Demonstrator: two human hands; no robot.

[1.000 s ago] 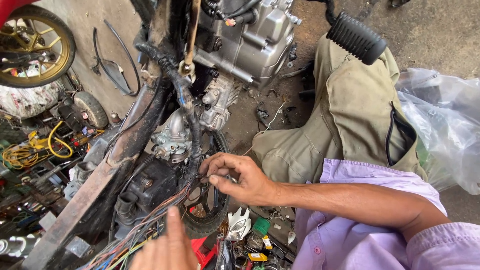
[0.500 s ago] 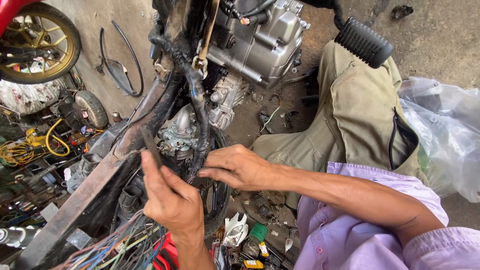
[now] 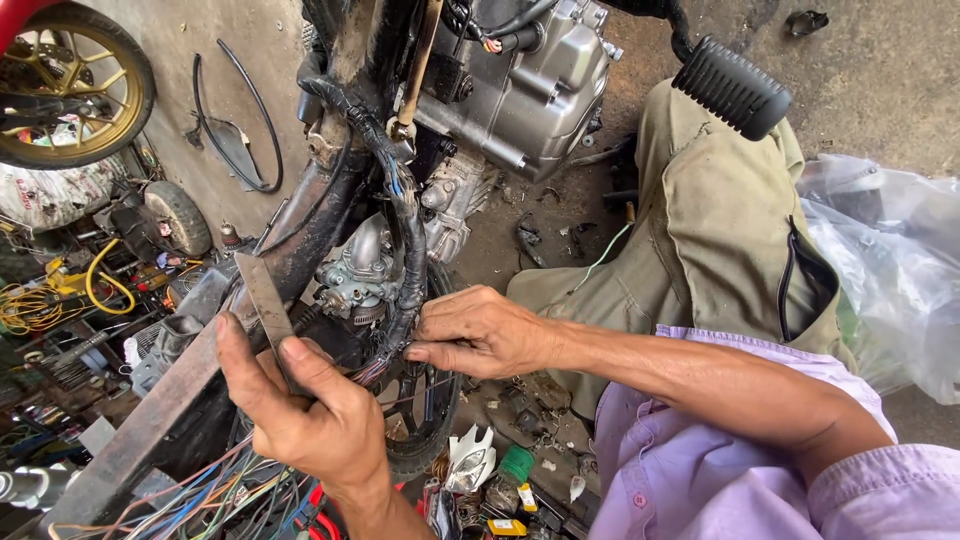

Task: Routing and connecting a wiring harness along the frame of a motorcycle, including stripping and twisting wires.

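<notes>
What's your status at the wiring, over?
Left hand grips flat grey metal blade. Right hand pinches black-taped wire bundle. Silver carburettor crowds close behind.

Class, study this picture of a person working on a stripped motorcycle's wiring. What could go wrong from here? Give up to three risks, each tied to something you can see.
1. The left hand holds a thin flat blade close to the taped wire bundle; a slip could nick the insulation or the right hand pinching the wires.
2. The loose coloured wires lie tangled below, so mix-ups or snags seem likely.
3. Small parts litter the ground and could get lost.
</notes>
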